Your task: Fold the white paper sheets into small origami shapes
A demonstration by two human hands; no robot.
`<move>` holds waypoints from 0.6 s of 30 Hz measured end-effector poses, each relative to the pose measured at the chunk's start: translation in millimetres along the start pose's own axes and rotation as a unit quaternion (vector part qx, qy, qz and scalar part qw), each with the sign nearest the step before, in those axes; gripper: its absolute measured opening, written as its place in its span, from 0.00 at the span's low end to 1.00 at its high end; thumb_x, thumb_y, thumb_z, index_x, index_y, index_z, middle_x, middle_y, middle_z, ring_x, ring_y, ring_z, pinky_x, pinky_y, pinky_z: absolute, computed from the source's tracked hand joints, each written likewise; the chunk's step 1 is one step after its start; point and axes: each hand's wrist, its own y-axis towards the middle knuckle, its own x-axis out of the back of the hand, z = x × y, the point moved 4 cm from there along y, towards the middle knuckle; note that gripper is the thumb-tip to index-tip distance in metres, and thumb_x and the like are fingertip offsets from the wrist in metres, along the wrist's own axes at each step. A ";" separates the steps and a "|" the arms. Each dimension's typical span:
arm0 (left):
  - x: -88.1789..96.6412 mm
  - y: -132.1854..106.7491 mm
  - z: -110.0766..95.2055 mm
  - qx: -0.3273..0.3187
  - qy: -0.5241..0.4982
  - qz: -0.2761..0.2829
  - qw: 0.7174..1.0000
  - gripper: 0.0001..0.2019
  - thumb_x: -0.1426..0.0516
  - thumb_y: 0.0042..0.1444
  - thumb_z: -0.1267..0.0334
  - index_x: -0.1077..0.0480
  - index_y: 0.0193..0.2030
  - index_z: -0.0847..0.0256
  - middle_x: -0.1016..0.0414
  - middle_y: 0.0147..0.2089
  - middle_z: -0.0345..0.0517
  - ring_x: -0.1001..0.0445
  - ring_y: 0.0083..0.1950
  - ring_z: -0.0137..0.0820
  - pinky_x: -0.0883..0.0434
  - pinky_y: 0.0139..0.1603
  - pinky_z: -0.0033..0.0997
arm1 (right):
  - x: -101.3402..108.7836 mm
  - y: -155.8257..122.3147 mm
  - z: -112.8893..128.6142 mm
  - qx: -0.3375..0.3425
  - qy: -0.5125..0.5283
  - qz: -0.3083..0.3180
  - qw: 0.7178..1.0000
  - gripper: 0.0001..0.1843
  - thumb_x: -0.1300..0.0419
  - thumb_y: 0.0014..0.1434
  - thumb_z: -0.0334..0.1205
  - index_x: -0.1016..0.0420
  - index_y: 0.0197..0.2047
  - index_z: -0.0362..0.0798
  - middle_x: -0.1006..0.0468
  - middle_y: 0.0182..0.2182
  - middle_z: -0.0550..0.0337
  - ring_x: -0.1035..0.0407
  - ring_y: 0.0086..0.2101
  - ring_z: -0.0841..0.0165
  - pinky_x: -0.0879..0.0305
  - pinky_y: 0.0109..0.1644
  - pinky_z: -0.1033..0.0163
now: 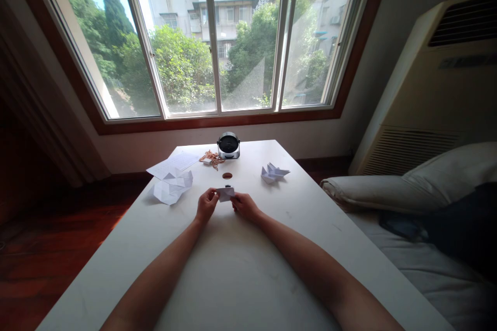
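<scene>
Between my two hands, just above the white table, is a small folded piece of white paper. My left hand pinches its left edge between thumb and fingers. On the opposite edge, my right hand is closed on the paper too. A small dark object shows just behind the paper's top edge; its kind is hidden. Folded paper shapes with pointed tips rest to the right. Creased, partly unfolded paper lies to the left, against a flatter sheet.
A round black-and-silver device on a stand is at the table's far end. Beside it lies a coiled orange cord. A round hole opens in the tabletop. A pale sofa stands on the right.
</scene>
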 end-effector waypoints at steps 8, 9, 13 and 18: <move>-4.0 -2.1 -1.4 0.016 -0.030 0.031 0.999 0.14 0.42 0.59 0.51 0.27 0.41 0.62 0.35 0.20 0.35 0.37 0.21 0.25 0.39 0.23 0.24 | 0.0 3.2 -9.5 -0.005 0.065 -0.026 0.998 0.10 0.45 0.61 0.44 0.27 0.34 0.48 0.27 0.22 0.63 0.31 0.23 0.70 0.35 0.30 0.65; -5.0 -2.0 -0.8 0.017 -0.035 0.041 0.998 0.15 0.42 0.59 0.51 0.27 0.41 0.62 0.33 0.21 0.36 0.34 0.22 0.26 0.37 0.25 0.25 | 0.4 4.3 -11.6 -0.010 0.091 -0.032 0.995 0.10 0.45 0.61 0.44 0.26 0.36 0.48 0.27 0.23 0.64 0.30 0.23 0.69 0.34 0.30 0.65; -7.2 -1.1 1.8 0.026 -0.050 0.068 0.996 0.17 0.41 0.60 0.49 0.26 0.43 0.63 0.25 0.27 0.43 0.29 0.25 0.28 0.31 0.29 0.28 | 0.1 7.9 -17.7 -0.032 0.177 -0.033 0.983 0.14 0.43 0.60 0.48 0.27 0.42 0.47 0.26 0.23 0.64 0.31 0.23 0.69 0.33 0.30 0.63; -7.2 0.2 2.1 0.026 -0.067 0.072 0.995 0.19 0.40 0.59 0.49 0.24 0.46 0.63 0.20 0.34 0.49 0.24 0.31 0.32 0.26 0.34 0.33 | 0.0 9.7 -18.3 -0.043 0.217 -0.022 0.975 0.16 0.41 0.59 0.51 0.26 0.43 0.47 0.27 0.21 0.64 0.32 0.21 0.69 0.34 0.29 0.63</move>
